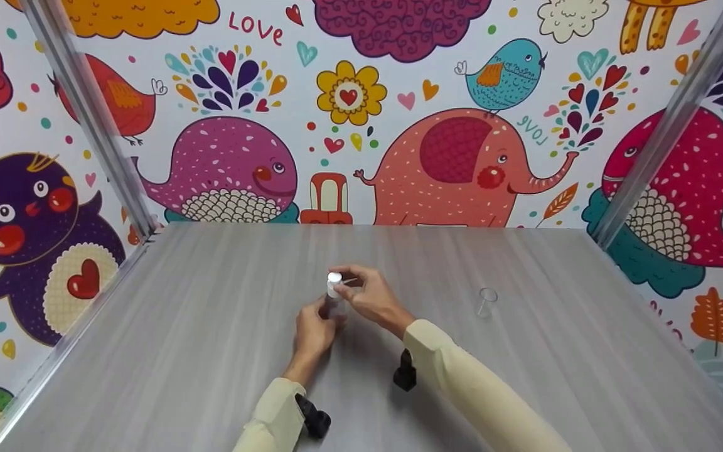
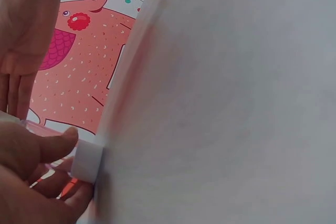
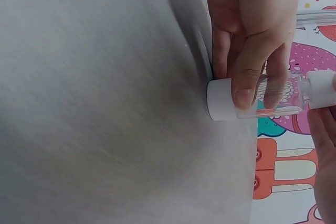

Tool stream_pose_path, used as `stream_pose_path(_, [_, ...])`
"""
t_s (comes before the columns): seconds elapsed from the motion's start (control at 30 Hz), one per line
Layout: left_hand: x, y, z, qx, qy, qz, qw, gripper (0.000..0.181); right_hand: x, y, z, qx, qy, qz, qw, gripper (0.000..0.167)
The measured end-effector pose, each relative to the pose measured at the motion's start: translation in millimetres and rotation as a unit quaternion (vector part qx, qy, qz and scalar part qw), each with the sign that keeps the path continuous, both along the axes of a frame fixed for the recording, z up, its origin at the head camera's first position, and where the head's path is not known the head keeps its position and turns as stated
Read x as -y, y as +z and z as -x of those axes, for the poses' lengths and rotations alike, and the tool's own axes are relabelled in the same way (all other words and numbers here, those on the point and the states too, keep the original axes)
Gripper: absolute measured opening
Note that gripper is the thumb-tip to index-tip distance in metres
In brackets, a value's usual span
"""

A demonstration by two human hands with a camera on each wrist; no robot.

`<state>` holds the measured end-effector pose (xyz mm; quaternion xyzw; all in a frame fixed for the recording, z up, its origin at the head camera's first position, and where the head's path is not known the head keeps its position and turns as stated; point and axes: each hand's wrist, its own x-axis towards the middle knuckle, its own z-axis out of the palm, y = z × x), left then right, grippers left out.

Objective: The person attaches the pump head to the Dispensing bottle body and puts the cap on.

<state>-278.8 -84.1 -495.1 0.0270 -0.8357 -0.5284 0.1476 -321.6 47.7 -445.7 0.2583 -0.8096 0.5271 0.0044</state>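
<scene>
Bottle [image 3: 295, 94], upright, inside left grip [image 1: 314, 329]

Forward-down head view, wrist close-ups, hands [image 1: 312, 331] [image 1: 373, 300] shared

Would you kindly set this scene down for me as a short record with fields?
Left hand: holds the clear bottle round its body
Right hand: pinches the white cap
Bottle's other end: white base
Lying apart: thin clear ring with a stem, right of both hands
Surface: grey table
Backdrop: wall with cartoon animals
</scene>
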Motion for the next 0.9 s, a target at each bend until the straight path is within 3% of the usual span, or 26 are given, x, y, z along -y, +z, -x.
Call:
stream_pose_path(0.47, [-0.2,2.0,0.2,0.022,0.017,0.017,0.9995,0.024,0.2,-2.3,2.7,0.01,-0.028,-0.019,0.9994,0.034])
stream_pose_path(0.77, [-0.3,1.7,0.1,0.006,0.018,0.003,0.9998,0.02,-0.6,-2.9,2.1,0.019,-0.032,-0.015,0.9992,0.057])
stream_pose_path(0.9, [0.2,1.6,0.2,0.005,0.018,-0.006,0.9998,0.02,0.1,-0.6,2.0,0.03,-0.031,-0.003,0.999,0.057])
